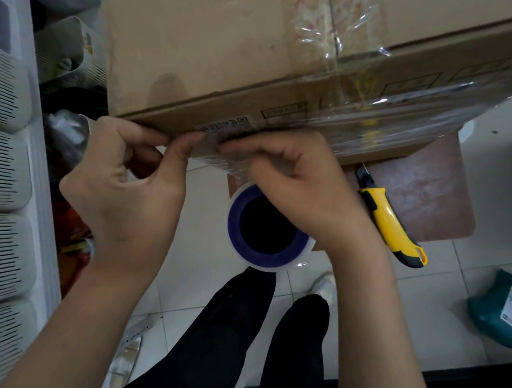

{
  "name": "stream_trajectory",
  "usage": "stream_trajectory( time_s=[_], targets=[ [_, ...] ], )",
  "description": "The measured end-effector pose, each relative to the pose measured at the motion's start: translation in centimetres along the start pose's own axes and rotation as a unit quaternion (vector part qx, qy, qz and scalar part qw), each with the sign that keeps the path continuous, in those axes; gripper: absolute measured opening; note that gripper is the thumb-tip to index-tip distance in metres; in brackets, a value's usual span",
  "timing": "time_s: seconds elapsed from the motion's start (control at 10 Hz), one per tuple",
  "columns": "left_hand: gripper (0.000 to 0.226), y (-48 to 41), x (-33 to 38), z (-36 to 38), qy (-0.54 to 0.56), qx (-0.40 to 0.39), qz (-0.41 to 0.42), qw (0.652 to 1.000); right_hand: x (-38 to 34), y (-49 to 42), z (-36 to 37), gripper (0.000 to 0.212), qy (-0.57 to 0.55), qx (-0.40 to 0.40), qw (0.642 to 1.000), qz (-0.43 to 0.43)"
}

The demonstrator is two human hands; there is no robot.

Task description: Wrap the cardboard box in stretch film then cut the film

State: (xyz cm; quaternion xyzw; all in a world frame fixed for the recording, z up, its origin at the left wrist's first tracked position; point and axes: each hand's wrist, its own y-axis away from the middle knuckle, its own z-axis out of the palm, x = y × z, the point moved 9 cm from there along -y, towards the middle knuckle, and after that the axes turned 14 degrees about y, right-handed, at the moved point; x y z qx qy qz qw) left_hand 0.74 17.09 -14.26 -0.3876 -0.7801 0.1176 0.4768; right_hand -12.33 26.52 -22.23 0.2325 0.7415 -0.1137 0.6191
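Cardboard box, upper centre; left hand and right hand both pinch stretch film at its near edge, mid-frame. Risk: uneven pull may tear film or loosen the wrap.

1. The cardboard box is sitting on a brown board, large and plain, with a taped seam across its top.
2. The stretch film, clear and wrinkled, is clinging around the right part of the box.
3. The film roll, with a blue core, is showing its open end just below the box's near edge.
4. The utility knife, yellow and black, is lying on the board, its tip pointing at the box.
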Motion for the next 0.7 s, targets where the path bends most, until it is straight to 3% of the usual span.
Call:
stream_trajectory(
  time_s=[0.4,0.5,0.6,0.7],
  targets=[
    [0.030,0.1,0.3,0.1,0.005,0.003,0.002,1.000,13.9,0.6,-2.3,0.036,0.032,0.051,0.983,0.175],
    [0.031,0.1,0.5,0.3,0.025,-0.003,-0.001,1.000,13.7,2.3,-4.1,0.046,-0.006,0.125,0.974,0.191],
    [0.028,-0.6,1.4,-0.1,0.051,-0.014,0.027,0.998,11.9,5.8,-8.2,0.046,-0.067,0.279,0.940,0.185],
    [0.038,-1.4,-2.1,-4.0,0.117,0.097,-0.115,0.982,11.3,12.1,-10.8,0.041,-0.142,0.420,0.867,0.227]
  ],
)
